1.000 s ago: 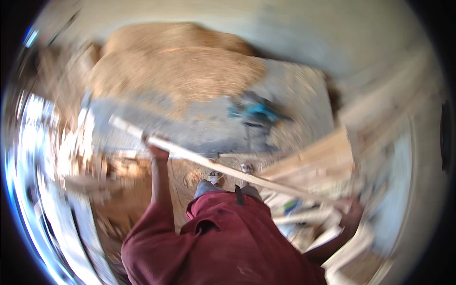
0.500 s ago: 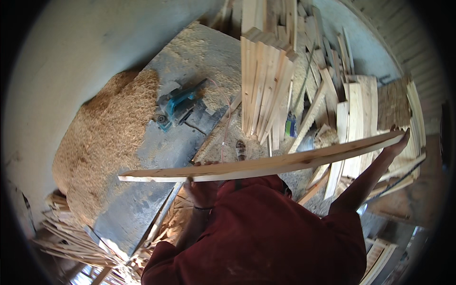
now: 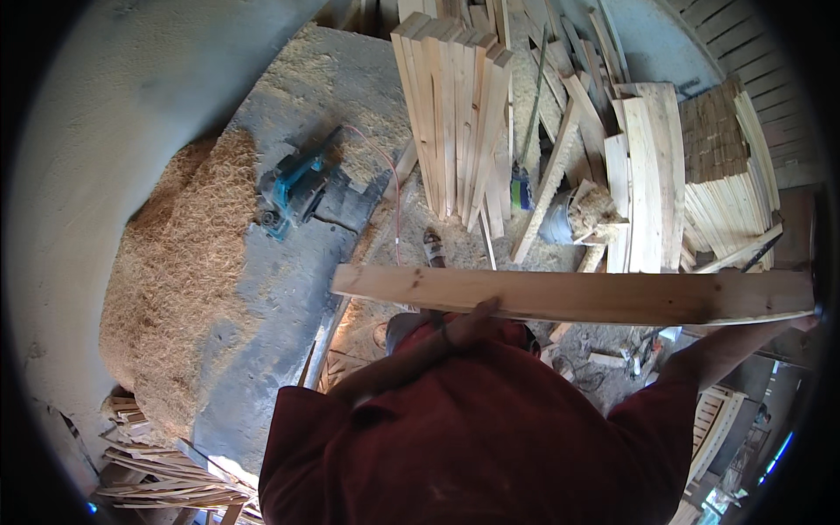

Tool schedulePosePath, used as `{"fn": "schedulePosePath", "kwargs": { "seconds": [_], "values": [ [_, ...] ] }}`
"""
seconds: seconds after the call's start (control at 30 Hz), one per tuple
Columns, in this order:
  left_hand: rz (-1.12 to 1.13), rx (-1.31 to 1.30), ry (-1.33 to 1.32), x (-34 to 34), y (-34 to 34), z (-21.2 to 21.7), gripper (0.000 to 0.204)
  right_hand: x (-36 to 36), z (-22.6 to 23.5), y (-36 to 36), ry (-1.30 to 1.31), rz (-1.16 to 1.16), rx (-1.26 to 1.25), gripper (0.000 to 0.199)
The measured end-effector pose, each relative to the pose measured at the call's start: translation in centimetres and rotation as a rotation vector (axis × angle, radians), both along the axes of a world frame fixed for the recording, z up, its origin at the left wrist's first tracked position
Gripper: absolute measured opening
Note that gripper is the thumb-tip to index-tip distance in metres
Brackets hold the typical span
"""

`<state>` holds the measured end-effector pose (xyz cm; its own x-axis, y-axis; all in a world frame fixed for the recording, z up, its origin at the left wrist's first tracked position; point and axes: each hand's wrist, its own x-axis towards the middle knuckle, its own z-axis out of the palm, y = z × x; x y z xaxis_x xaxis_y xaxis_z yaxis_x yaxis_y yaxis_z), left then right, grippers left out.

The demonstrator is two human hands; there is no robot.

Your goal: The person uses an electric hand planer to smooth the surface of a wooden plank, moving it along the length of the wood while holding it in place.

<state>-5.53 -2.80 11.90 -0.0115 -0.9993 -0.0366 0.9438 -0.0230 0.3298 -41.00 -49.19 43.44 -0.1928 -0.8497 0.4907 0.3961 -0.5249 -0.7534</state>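
"Plank (image 3: 569, 295) first: where do we have it?"

"Across our front, broad face toward us, its left end overlapping the edge of the tabletop (image 3: 280, 350) in our view."

"And our fingers?"

"Our left hand (image 3: 474, 325) has them clamped on the plank's near edge, left of its middle. Our right hand (image 3: 801, 323) is at the right end, mostly hidden by it, so we can't tell how its fingers stand."

"What do we see about us?"

"On the tabletop, a teal electric hand planer (image 3: 290, 182) lies just beside a big heap of wood shavings (image 3: 179, 271). Beyond the plank we have a bundle of timber boards (image 3: 446, 122), end grain showing, and to its right a grey bucket (image 3: 556, 222) with shavings at its mouth"
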Motion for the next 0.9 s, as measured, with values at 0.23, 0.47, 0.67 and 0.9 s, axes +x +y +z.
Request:
{"fn": "schedulePosePath", "kwargs": {
  "seconds": [0.23, 0.47, 0.67, 0.9],
  "values": [
    [-0.253, 0.455, 0.404, -2.3, -7.3, -10.1, 0.073, 11.7, 0.2, 10.5, 0.130, -0.138, -0.258, 0.046],
    [0.008, 1.041, -0.371, 4.6, 4.4, -30.7, 0.036, 37.8, -14.9, 23.2, 0.199, 0.222, -0.183, 0.066],
    [0.233, 1.431, -0.333, 11.8, 22.0, -27.1, 0.039, 46.4, -29.0, 20.9, 0.637, 0.128, 0.143, 0.080],
    [0.065, 1.652, -0.368, 6.9, 29.4, -27.0, 0.038, 53.9, -33.6, 21.4, 0.959, -0.037, 0.200, 0.089]
  ]
}}
